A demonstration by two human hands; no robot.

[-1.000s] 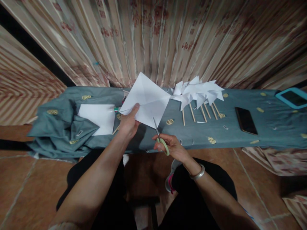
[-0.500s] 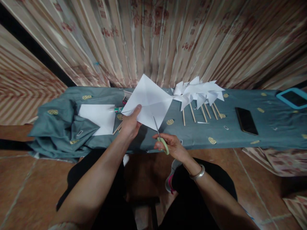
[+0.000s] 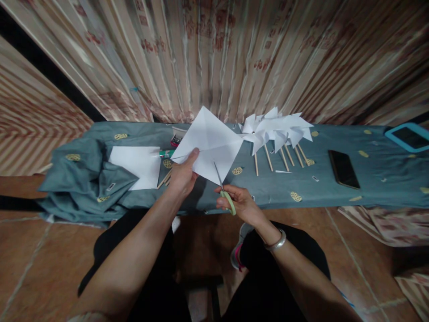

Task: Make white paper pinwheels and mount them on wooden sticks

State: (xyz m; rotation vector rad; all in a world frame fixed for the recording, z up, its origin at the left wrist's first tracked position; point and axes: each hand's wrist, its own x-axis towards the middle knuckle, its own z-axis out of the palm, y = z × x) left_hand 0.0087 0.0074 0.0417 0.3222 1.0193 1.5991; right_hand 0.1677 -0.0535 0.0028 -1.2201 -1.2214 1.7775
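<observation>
The right hand point(image 3: 239, 201) was curled, fingers partly closed, around the pale green plastic-handled metal scissors point(image 3: 228, 202). One slim blade lay over the near corner of the thin white square paper sheet point(image 3: 212, 134) and pointed towards its middle; whether the other blade sat beneath could not be made out. If the wrist turned, the cut could wander off the diagonal; if the blades closed too deep, it could run through the centre and leave the sheet in loose parts.

The left hand point(image 3: 182, 176) was pinched shut on the sheet's left near edge, thumb on top and fingers below. The paper was held up above the grey-green patterned cloth point(image 3: 321, 179), its far and right corners unsupported by either hand, so a loose pinch could let it sag or twist against the blade. A dark line by the thumb looked like a slit; pulling there might tear it further.

To the right, the sheet's right corner appeared to overlap the clustered white folded-paper pinwheels point(image 3: 278, 127) on pale wooden sticks point(image 3: 271, 158); a sideways swing could snag or crumple them, if they truly touched.
</observation>
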